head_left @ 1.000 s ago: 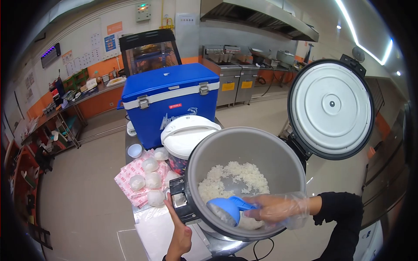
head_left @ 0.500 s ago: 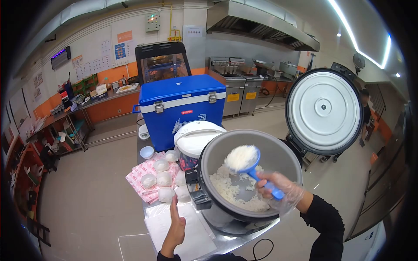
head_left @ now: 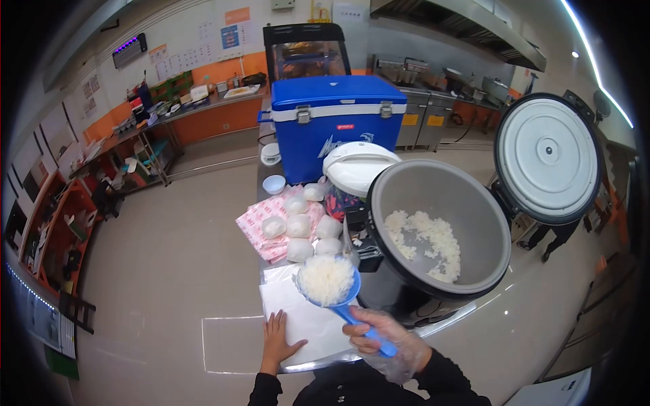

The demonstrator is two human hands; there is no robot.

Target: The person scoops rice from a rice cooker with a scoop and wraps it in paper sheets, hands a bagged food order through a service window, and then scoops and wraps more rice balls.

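My right hand [head_left: 389,342], in a clear plastic glove, grips the handle of a blue rice scoop [head_left: 347,312]. White rice [head_left: 326,279] heaps up in the scoop, which hangs above the white paper sheets [head_left: 305,331]. Bare and flat, my left hand [head_left: 279,340] rests on the left part of the sheets with its fingers spread. To the right stands the large open rice cooker [head_left: 497,264], with loose rice [head_left: 443,250] on the bottom of its pot. Several wrapped white rice portions [head_left: 298,226] sit on pink printed wrapping paper [head_left: 252,223] beyond the sheets.
The cooker's round lid [head_left: 548,152] stands raised at right. A white-lidded container [head_left: 359,166] and a blue cooler box [head_left: 338,122] stand behind the portions. A small light-blue bowl [head_left: 273,184] and a white scale [head_left: 271,154] are at the table's left edge. Another person's legs [head_left: 552,237] show behind the lid.
My right hand has carried the filled scoop out of the cooker, leftward over the paper sheets. My left hand has gone from raised on edge to flat on the sheets. The view has tilted down.
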